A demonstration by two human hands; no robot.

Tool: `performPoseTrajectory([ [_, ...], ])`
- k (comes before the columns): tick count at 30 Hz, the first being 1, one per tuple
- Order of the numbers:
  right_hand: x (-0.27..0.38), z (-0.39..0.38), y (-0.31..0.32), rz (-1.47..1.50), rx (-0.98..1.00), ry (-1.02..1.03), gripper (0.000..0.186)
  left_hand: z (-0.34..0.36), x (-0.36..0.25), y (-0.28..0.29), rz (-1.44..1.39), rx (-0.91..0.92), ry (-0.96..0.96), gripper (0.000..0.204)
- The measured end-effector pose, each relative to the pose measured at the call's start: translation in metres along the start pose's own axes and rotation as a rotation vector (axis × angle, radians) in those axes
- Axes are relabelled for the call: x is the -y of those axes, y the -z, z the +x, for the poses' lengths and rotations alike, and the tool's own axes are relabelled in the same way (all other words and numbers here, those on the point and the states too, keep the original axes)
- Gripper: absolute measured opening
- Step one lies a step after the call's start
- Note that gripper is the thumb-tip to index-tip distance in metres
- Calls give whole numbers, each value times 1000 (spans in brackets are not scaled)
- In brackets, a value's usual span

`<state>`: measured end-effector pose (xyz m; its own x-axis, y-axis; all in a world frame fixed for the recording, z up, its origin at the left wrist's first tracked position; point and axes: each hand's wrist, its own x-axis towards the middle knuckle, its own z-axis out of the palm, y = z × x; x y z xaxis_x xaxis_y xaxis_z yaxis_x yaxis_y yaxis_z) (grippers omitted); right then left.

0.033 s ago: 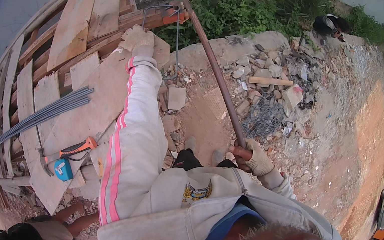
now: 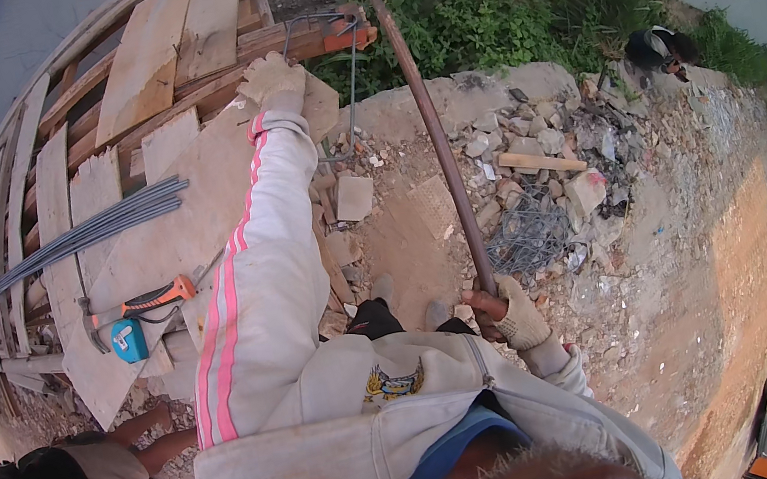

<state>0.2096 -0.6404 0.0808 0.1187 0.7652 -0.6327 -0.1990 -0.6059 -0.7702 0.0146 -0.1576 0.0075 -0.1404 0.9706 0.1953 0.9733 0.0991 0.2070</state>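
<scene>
My left hand (image 2: 273, 81), in a pale work glove, is closed at the plywood board's edge on one end of a thin bent steel bar (image 2: 355, 72). The bar loops round by an orange-red block (image 2: 340, 41) on the bench's timber, and its other part hangs down beside the bench. My right hand (image 2: 507, 313), in a glove with bare fingertips, is wrapped round the near end of a long brown metal pipe (image 2: 428, 120). The pipe's far end reaches up close to the block; whether they touch I cannot tell.
On the timber-and-plywood bench (image 2: 160, 236) lie several straight steel bars (image 2: 88, 233), a claw hammer (image 2: 140, 300) and a teal tape measure (image 2: 128, 340). Rubble (image 2: 528, 134) and tangled wire (image 2: 530, 233) cover the ground to the right. One person (image 2: 88, 472) is at the lower left, another (image 2: 659, 51) by the plants.
The pipe's far end and my right hand have shifted very slightly to the right. Both hands keep their grip.
</scene>
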Motion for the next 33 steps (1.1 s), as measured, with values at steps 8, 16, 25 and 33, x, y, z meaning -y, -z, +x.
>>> performPoseTrajectory([
  [8,-37,7,46,-319,-272,332,38,51,-3,-9,-7,34,-96,41],
  [16,-26,29,45,-370,-582,443,45,32,-47,43,-589,-77,-333,31],
  [25,-56,26,82,-207,-730,465,45,-47,-63,81,-1081,123,-605,16],
  [33,-189,19,112,-433,-1055,152,46,-186,-104,-11,-939,531,-661,20],
])
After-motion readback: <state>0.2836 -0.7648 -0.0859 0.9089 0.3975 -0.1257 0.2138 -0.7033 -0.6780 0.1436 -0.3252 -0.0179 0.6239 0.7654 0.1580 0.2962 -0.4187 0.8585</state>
